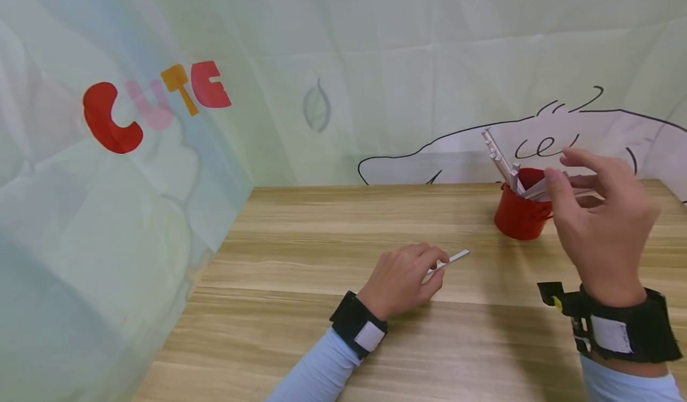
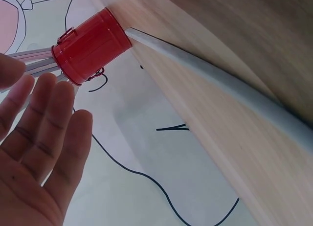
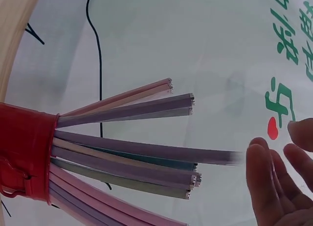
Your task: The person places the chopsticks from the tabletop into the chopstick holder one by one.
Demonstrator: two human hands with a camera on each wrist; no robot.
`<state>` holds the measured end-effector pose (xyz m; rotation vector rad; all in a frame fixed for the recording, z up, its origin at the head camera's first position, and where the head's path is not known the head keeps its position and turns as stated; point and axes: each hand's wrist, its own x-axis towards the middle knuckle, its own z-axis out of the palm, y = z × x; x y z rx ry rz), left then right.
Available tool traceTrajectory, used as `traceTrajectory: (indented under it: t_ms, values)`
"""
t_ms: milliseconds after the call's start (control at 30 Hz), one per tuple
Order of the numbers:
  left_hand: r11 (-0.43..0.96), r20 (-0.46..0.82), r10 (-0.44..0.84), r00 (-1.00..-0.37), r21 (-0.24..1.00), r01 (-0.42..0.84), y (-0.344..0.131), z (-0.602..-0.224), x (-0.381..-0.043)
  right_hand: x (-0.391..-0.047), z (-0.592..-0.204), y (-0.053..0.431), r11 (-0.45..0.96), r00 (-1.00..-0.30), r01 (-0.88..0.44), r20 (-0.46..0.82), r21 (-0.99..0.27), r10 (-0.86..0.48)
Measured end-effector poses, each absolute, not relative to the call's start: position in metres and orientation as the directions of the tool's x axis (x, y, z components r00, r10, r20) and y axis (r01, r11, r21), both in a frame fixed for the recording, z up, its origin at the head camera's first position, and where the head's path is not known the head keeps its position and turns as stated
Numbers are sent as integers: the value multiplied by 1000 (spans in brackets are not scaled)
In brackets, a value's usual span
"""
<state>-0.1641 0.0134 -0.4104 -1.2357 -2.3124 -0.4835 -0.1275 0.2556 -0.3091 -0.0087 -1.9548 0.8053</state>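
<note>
My left hand (image 1: 406,278) is low over the table, palm down with bent fingers. A thin grey-white stick (image 1: 457,256) lies on the table at its fingertips. In the left wrist view a gap shows between the fingers (image 2: 79,128) and that stick (image 2: 205,72). My right hand (image 1: 606,217) is raised beside the small red bucket (image 1: 520,216), thumb and fingers parted. Several long, thin pastel sticks (image 3: 146,114) stand fanned out in the bucket. One purple stick (image 3: 190,152) reaches higher than the others, its blurred end just short of the right fingertips.
The wooden table (image 1: 279,229) runs back to a pale printed cloth (image 1: 333,50) with line drawings. Another cloth side with the coloured letters CUTE (image 1: 120,136) closes off the left. The bucket stands near the table's back edge.
</note>
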Motion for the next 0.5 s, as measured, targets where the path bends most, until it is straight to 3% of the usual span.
traceTrajectory:
  t_ms: [133, 333, 500]
  values:
    - [532, 543, 682, -490, 92, 842, 13, -411, -163, -127, -310, 256, 771, -491, -345, 803, -535, 338]
    - [589, 483, 691, -539, 57, 806, 11, -412, -163, -126, -311, 256, 774, -544, -364, 793, -518, 274]
    - [650, 420, 691, -589, -4, 760, 10, -414, -163, -126, -311, 256, 772, -551, -386, 797, -505, 247]
